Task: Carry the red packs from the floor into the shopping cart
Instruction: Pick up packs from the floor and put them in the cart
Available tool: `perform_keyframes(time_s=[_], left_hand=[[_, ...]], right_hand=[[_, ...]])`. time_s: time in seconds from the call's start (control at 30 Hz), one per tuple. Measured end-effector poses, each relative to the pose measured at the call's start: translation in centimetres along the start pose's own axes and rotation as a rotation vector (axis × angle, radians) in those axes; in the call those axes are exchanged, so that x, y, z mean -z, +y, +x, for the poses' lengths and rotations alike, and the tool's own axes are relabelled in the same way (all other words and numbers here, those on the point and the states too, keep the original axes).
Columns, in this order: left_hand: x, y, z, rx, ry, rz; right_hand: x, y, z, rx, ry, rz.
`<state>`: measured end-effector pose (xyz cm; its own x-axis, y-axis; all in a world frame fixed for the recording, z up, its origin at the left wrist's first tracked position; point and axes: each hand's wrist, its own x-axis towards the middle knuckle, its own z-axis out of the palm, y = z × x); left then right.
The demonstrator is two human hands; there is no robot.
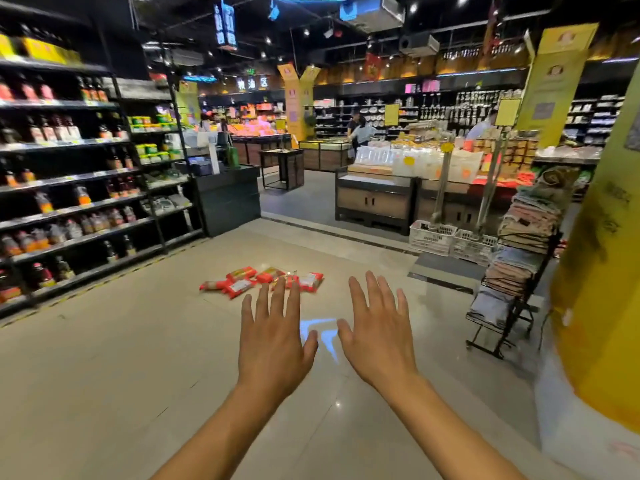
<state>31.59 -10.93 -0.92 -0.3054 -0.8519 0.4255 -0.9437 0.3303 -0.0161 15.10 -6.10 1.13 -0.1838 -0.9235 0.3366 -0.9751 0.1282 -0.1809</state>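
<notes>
Dark shelves (69, 209) full of bottles (45, 202) stand at nine o'clock, all along the left side. Next to them, at about ten o'clock, is a dark counter (228, 199). The shiny pale floor (104, 375) fills the bottom half of the view. The red packs (242, 280) lie in a small messy pile on that floor, close to the middle and at twelve o'clock from the left hand (273, 337). That hand is held out flat with its back up and its fingers straight and a bit spread. It holds nothing; its fingertips only cover the near edge of the pile in the view. A blue-white spot of light (322, 336) shines on the floor between the two hands. The right hand (377, 337) is at three o'clock from the left one, just beside it, also flat, spread and holding nothing. Farther right, at two o'clock, two white crates (433, 237) sit on the floor. A black wire rack (512, 306) stacked with folded cloths stands at three o'clock, and a big yellow pillar (602, 271) fills the right edge.
</notes>
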Motion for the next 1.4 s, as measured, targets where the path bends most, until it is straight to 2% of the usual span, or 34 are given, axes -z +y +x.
perform_keyframes(time_s=[0.23, 0.43, 0.93, 1.27, 1.4], left_hand=[[-2.1, -1.1, 1.8, 0.136, 0.001, 0.060], [-6.2, -3.3, 6.4, 0.176, 0.031, 0.090], [-16.4, -12.0, 28.2, 0.126, 0.151, 0.044], [-22.5, -13.9, 39.3, 0.109, 0.104, 0.054], [-25.5, -13.9, 45.0, 0.128, 0.073, 0.072]], right_hand=[[-3.6, -0.4, 4.4, 0.091, -0.062, 0.059], [-6.9, -0.7, 9.9, 0.130, -0.063, 0.077], [-13.5, -4.5, 32.2, 0.122, -0.072, -0.049], [-19.6, -2.7, 43.9, 0.108, -0.053, -0.009], [-23.1, -1.5, 50.2, 0.110, 0.028, -0.016]])
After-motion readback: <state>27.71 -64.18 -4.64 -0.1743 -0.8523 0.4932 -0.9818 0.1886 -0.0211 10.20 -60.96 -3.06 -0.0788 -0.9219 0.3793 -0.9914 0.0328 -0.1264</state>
